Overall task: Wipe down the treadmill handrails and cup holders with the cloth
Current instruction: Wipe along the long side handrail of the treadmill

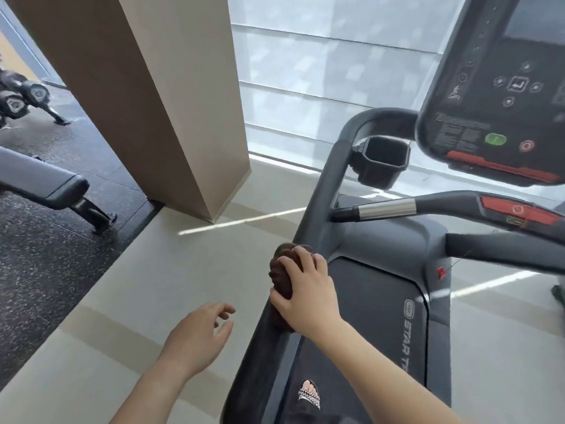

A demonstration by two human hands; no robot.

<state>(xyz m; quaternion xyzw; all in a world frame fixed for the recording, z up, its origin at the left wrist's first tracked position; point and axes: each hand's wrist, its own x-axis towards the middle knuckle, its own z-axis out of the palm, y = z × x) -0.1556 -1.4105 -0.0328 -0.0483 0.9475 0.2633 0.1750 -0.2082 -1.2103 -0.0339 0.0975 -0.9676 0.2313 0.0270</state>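
My right hand [305, 292] curls round the bunched, nubby dark-brown cloth [279, 278] on the smooth, rounded dark-grey treadmill handrail [319, 191], hiding much of it. My left hand [198, 330] hovers beside, fingers loosely bent, holding nothing.

- Bright daylight enters through the pale frosted window wall [336, 71].
- Thin sun stripes cross the beige tiled floor [153, 286].
- Wide-angle distortion bends the edges.
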